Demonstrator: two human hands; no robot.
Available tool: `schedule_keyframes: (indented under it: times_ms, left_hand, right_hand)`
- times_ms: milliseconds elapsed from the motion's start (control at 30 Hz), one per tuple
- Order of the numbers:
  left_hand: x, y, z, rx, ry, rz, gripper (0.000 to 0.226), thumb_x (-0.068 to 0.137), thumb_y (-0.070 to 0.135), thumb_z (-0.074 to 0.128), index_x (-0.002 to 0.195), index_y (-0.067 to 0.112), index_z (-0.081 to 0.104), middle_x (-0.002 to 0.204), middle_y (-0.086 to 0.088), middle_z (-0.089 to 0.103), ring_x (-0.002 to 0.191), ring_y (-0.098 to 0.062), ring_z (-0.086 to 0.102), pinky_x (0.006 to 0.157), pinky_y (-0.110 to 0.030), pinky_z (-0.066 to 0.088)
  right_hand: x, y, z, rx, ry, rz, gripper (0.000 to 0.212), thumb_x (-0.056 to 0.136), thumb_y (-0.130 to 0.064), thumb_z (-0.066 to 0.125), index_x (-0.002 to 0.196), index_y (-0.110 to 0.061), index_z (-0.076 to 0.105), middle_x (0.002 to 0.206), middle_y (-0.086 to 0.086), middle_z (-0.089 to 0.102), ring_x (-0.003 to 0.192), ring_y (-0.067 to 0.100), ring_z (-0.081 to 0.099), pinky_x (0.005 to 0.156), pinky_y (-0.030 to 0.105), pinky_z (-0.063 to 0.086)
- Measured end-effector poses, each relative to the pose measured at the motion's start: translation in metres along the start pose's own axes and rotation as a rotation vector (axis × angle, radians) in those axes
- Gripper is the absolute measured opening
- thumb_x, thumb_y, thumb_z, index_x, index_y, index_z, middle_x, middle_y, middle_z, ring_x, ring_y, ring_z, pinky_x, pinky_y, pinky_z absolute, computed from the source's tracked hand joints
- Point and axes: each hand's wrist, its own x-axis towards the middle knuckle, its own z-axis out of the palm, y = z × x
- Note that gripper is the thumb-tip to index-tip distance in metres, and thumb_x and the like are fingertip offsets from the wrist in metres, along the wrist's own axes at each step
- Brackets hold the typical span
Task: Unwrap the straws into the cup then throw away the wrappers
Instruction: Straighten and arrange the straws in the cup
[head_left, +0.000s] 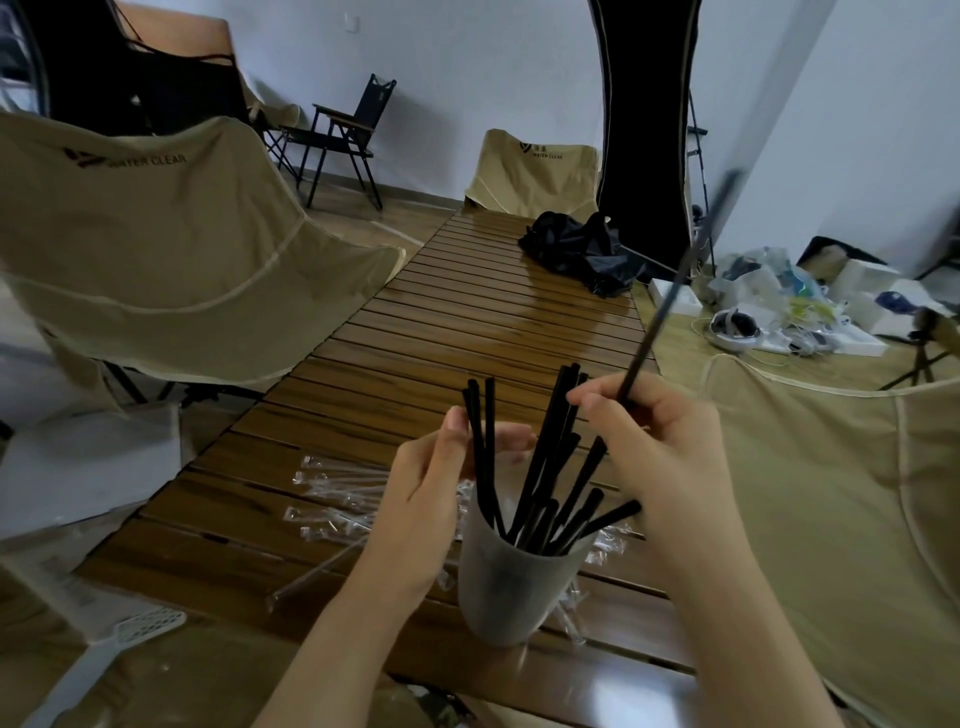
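Note:
A frosted grey cup (511, 582) stands on the slatted wooden table (467, 322), with several black straws (545, 467) leaning in it. My right hand (660, 441) pinches one black straw (670, 296) that points up and to the right, blurred, above the cup. My left hand (431, 493) is just left of the cup, thumb and fingers around the upper ends of two straws. Clear empty wrappers (337, 499) lie on the table to the left of the cup and behind it.
Beige folding chairs stand at the left (156, 249), far end (535, 166) and right (831, 493). A black bag (582, 249) lies on the table's far end. A white plastic tool (124, 639) lies at lower left. Clutter covers the floor at right (779, 306).

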Motion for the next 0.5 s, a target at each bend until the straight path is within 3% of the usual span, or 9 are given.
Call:
schedule_keyframes:
  times_ms: [100, 233, 300, 367, 500]
  left_hand:
    - [-0.0009, 0.0006, -0.0012, -0.004, -0.011, -0.009, 0.054, 0.099, 0.04, 0.029, 0.109, 0.007, 0.072, 0.104, -0.003, 0.075, 0.108, -0.018, 0.068, 0.101, -0.045, 0.049]
    - [-0.0035, 0.0031, -0.0005, -0.009, -0.022, 0.01, 0.048, 0.097, 0.041, 0.035, 0.109, 0.012, 0.071, 0.105, 0.001, 0.075, 0.108, -0.014, 0.068, 0.099, -0.036, 0.051]
    - [-0.0042, 0.0068, -0.0001, -0.023, -0.015, 0.067, 0.042, 0.097, 0.043, 0.041, 0.111, 0.014, 0.069, 0.105, 0.004, 0.075, 0.106, -0.011, 0.068, 0.093, -0.026, 0.053]
    - [-0.0042, 0.0081, -0.0016, -0.002, -0.019, 0.13, 0.046, 0.094, 0.047, 0.052, 0.121, 0.012, 0.065, 0.108, -0.001, 0.074, 0.108, -0.017, 0.068, 0.092, -0.029, 0.054]
    - [-0.0026, 0.01, -0.0038, 0.097, 0.013, 0.147, 0.027, 0.09, 0.021, 0.063, 0.117, 0.025, 0.067, 0.107, 0.005, 0.074, 0.107, -0.014, 0.068, 0.092, -0.035, 0.055]
  right_hand:
    - [-0.0004, -0.0003, -0.0006, -0.014, -0.021, -0.028, 0.005, 0.086, -0.025, 0.065, 0.086, -0.024, 0.07, 0.087, 0.007, 0.065, 0.068, 0.012, 0.055, 0.058, 0.012, 0.045]
    - [-0.0024, -0.004, -0.0013, 0.019, 0.008, -0.103, 0.012, 0.084, -0.021, 0.067, 0.094, -0.028, 0.067, 0.086, -0.004, 0.062, 0.071, 0.003, 0.055, 0.063, 0.015, 0.046]
    - [-0.0025, -0.0051, -0.0015, 0.02, 0.023, -0.156, 0.019, 0.083, -0.02, 0.069, 0.099, -0.03, 0.066, 0.091, -0.005, 0.063, 0.082, 0.005, 0.058, 0.071, 0.019, 0.048]
    - [-0.0026, -0.0057, -0.0027, -0.015, 0.019, -0.227, 0.024, 0.082, -0.021, 0.07, 0.102, -0.033, 0.065, 0.097, -0.007, 0.062, 0.094, 0.008, 0.058, 0.078, 0.024, 0.048]
    - [-0.0025, -0.0063, -0.0034, -0.147, -0.063, -0.351, 0.018, 0.079, -0.029, 0.073, 0.096, -0.036, 0.072, 0.111, -0.011, 0.058, 0.112, 0.003, 0.051, 0.089, 0.014, 0.04]
